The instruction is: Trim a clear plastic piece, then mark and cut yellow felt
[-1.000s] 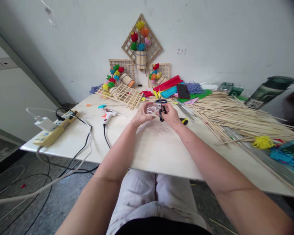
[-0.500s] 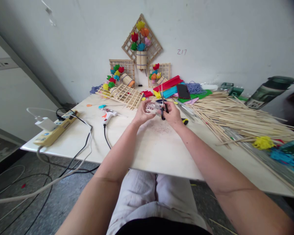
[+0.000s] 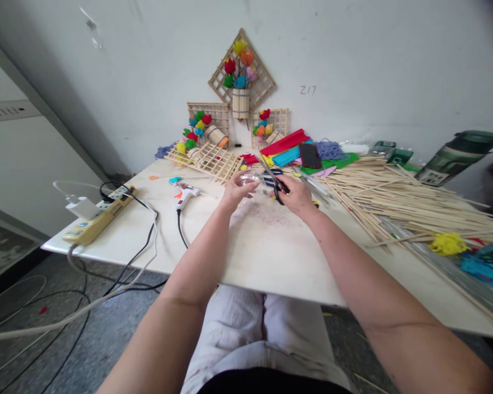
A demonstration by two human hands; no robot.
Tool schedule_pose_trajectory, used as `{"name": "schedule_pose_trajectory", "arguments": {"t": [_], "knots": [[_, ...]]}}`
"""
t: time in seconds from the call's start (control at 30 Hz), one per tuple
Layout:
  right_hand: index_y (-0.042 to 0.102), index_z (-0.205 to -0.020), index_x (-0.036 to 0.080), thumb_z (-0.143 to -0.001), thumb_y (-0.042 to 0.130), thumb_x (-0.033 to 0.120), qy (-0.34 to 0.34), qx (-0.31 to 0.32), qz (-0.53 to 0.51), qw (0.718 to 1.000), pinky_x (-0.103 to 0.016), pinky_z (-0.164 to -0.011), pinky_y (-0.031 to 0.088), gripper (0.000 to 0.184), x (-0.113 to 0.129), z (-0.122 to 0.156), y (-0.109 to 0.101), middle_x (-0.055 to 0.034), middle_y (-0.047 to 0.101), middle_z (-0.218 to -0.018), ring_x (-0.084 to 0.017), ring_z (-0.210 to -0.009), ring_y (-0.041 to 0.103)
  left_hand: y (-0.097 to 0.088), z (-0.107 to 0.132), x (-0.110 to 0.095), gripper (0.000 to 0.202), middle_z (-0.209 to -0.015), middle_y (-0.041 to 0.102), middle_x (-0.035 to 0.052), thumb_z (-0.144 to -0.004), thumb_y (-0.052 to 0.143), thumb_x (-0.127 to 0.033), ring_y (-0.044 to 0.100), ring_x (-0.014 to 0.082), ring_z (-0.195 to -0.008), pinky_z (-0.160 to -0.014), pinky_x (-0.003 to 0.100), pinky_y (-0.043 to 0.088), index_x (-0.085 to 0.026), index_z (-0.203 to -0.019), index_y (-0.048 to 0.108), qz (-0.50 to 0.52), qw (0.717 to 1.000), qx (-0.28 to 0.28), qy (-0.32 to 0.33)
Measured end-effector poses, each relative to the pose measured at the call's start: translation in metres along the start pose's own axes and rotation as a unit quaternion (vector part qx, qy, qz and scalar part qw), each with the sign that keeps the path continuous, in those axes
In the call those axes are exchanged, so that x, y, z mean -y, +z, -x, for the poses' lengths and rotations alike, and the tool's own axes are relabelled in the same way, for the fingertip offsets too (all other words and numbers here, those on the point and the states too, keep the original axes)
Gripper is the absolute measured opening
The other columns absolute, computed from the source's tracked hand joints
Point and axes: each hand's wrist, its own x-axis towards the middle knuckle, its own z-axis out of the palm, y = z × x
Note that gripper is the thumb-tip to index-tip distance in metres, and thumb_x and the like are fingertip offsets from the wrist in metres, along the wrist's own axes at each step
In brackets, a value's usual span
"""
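Observation:
My left hand (image 3: 237, 192) is closed around a clear plastic piece (image 3: 251, 178), see-through and partly covered by the fingers; its exact kind is hard to make out. In my right hand (image 3: 296, 194) is a pair of scissors (image 3: 277, 183) with black handles, its blades pointing up and away to the left. The scissors are apart from the clear plastic. Below both hands, small reddish-brown crumbs (image 3: 273, 215) lie scattered on the white table (image 3: 267, 251). A dark blue and white striped thing (image 3: 273, 176) lies just behind the scissors.
Left of my hands lie a white glue gun (image 3: 185, 196) and a power strip (image 3: 101, 216) with trailing cables. A stick lattice (image 3: 213, 160) lies behind. To the right spread many thin wooden sticks (image 3: 402, 191), with a phone (image 3: 310, 156) and dark bottle (image 3: 456, 158) beyond.
My right hand has moved right, taking the scissors away from the clear plastic. The scissor blades now slant further left. The left hand still holds the plastic.

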Motion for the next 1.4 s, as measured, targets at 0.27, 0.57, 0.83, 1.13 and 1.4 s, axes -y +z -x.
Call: {"name": "schedule_pose_trajectory", "arguments": {"t": [0.27, 0.57, 0.83, 1.13, 1.4], "knots": [[0.065, -0.107, 0.026, -0.072, 0.062, 0.037, -0.007, 0.056, -0.001, 0.998, -0.035, -0.078, 0.048, 0.036, -0.017, 0.000, -0.004, -0.0039, 0.068, -0.102, -0.024, -0.091, 0.063, -0.009, 0.005, -0.009, 0.058, -0.087, 0.065, 0.0060, -0.060, 0.075, -0.034, 0.062, 0.0127, -0.064, -0.060, 0.027, 0.050, -0.018, -0.109, 0.049, 0.077, 0.984, 0.098, -0.124], [0.064, -0.108, 0.023, -0.070, 0.064, 0.041, -0.044, 0.114, 0.036, 0.992, -0.034, -0.078, 0.046, 0.042, -0.016, 0.000, -0.014, -0.0064, 0.068, -0.103, -0.023, -0.092, 0.062, -0.012, 0.006, -0.008, 0.043, -0.071, 0.067, 0.0042, -0.057, 0.073, -0.027, 0.055, 0.0089, -0.046, -0.047, 0.022, 0.042, -0.016, -0.093, 0.053, 0.016, 0.982, 0.107, -0.152], [0.061, -0.111, 0.023, -0.072, 0.061, 0.036, -0.095, 0.138, 0.109, 0.980, -0.031, -0.080, 0.043, 0.041, -0.018, -0.001, -0.016, -0.0063, 0.065, -0.105, -0.022, -0.096, 0.058, -0.012, 0.006, -0.009, 0.040, -0.065, 0.064, 0.0019, -0.054, 0.074, -0.026, 0.051, 0.0076, -0.044, -0.042, 0.020, 0.036, -0.014, -0.087, 0.055, -0.015, 0.982, 0.117, -0.148], [0.062, -0.112, 0.024, -0.076, 0.057, 0.033, -0.116, 0.158, 0.126, 0.973, -0.027, -0.071, 0.041, 0.038, -0.020, -0.001, -0.020, -0.0047, 0.065, -0.102, -0.021, -0.092, 0.058, -0.016, 0.006, -0.012, 0.037, -0.063, 0.065, 0.0032, -0.058, 0.073, -0.029, 0.053, 0.0101, -0.042, -0.040, 0.022, 0.038, -0.014, -0.088, 0.059, -0.031, 0.968, 0.161, -0.189], [0.061, -0.114, 0.028, -0.074, 0.059, 0.041, -0.126, 0.178, 0.139, 0.966, -0.025, -0.065, 0.037, 0.042, -0.025, -0.005, -0.024, -0.0021, 0.065, -0.100, -0.019, -0.088, 0.058, -0.022, 0.005, -0.012, 0.036, -0.071, 0.065, 0.0038, -0.059, 0.073, -0.030, 0.061, 0.0143, -0.057, -0.043, 0.022, 0.043, -0.015, -0.089, 0.063, -0.017, 0.951, 0.182, -0.251]]}}
